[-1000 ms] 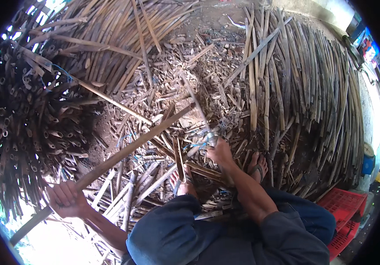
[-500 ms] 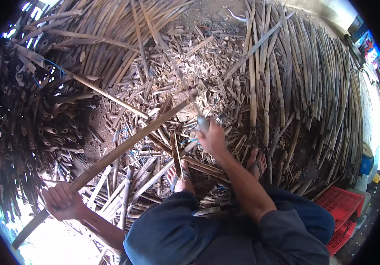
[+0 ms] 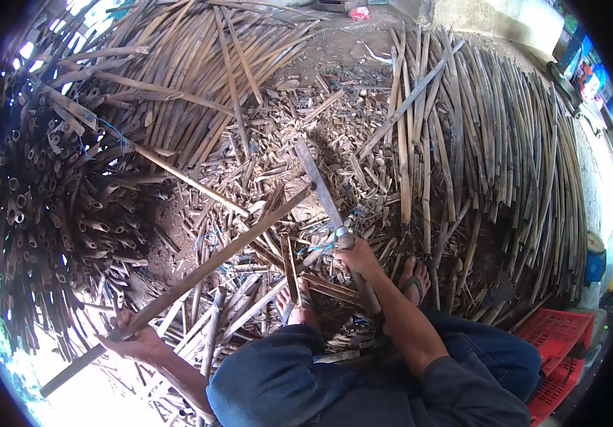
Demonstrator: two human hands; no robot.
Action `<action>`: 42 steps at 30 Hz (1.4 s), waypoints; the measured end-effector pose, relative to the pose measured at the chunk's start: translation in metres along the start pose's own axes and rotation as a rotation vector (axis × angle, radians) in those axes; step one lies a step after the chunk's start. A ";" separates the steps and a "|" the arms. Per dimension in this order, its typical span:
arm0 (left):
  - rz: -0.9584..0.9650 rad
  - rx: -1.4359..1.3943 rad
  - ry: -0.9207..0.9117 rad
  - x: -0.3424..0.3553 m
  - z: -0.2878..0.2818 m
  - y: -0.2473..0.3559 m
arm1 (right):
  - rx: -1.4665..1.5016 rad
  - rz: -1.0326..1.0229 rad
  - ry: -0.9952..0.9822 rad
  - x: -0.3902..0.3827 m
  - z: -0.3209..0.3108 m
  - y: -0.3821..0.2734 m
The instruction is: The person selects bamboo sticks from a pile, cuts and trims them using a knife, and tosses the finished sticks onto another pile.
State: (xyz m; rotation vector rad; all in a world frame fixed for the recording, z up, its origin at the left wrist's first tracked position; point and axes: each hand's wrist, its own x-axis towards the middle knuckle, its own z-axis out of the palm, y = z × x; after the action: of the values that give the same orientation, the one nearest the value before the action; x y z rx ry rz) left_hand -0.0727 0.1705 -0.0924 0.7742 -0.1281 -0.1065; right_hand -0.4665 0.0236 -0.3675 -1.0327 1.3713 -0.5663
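My left hand (image 3: 135,343), at the lower left, is closed round a long bamboo pole (image 3: 214,262). The pole slants up to the right, with its far end over the wood chips near the middle. In my right hand (image 3: 360,257) is a machete with a long handle, and the grip's rear part runs back beside my forearm. The machete's blade (image 3: 318,183) points up and to the left, and its edge meets or lies very close to the pole's far end. Whether it cuts into the pole I cannot tell.
Bamboo poles lie stacked at the right (image 3: 491,135) and upper left (image 3: 192,64). A bundle of hollow pole ends (image 3: 50,192) fills the left side. Wood chips (image 3: 285,128) cover the ground. My sandalled feet (image 3: 414,279) are close by. Red crates (image 3: 552,334) stand at lower right.
The machete, blurred by motion before, now shows sharply against the pole's end. My right hand has shifted slightly right and down. My left hand sits farther right with the pole, and the view has tilted.
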 end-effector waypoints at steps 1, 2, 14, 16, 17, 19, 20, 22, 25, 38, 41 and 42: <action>0.056 -0.025 -0.101 -0.003 0.001 -0.001 | 0.041 -0.006 0.003 -0.001 0.001 -0.001; 0.107 -0.070 -0.082 -0.005 0.004 0.000 | 0.081 -0.011 0.003 -0.002 0.003 -0.001; -0.158 -0.300 -1.092 -0.010 0.062 0.024 | -0.423 -0.986 0.465 -0.019 -0.023 -0.160; -0.097 -0.228 -1.114 -0.017 0.073 0.025 | -0.365 -1.091 0.366 -0.019 -0.019 -0.177; -0.091 -0.247 -1.215 -0.021 0.078 0.026 | -0.245 -1.056 0.274 -0.020 -0.015 -0.174; -0.176 -0.325 -1.327 -0.029 0.086 0.029 | -0.223 -1.086 0.353 -0.016 -0.003 -0.149; -0.177 -0.291 -1.380 -0.033 0.088 0.030 | -0.262 -1.055 0.380 -0.010 0.005 -0.129; 0.051 -0.199 -1.278 -0.041 0.088 0.030 | -0.470 -0.691 0.350 -0.007 0.011 -0.075; 0.025 -0.214 -1.339 -0.049 0.084 0.029 | -0.695 -0.256 0.310 0.002 0.010 -0.023; -0.051 -0.218 -1.430 -0.045 0.087 0.027 | 0.027 -0.945 0.243 -0.002 -0.003 -0.134; -0.037 -0.232 -1.432 -0.043 0.083 0.027 | -0.559 -0.562 0.317 -0.005 0.009 -0.062; 0.017 -0.223 -1.462 -0.041 0.081 0.027 | -0.629 -0.485 0.297 -0.010 0.007 -0.039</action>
State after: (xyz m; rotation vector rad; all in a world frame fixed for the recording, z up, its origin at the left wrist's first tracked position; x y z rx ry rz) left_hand -0.1247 0.1398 -0.0187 0.3361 -1.4784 -0.6487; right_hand -0.4527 0.0147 -0.3300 -1.8817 1.6110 -0.6767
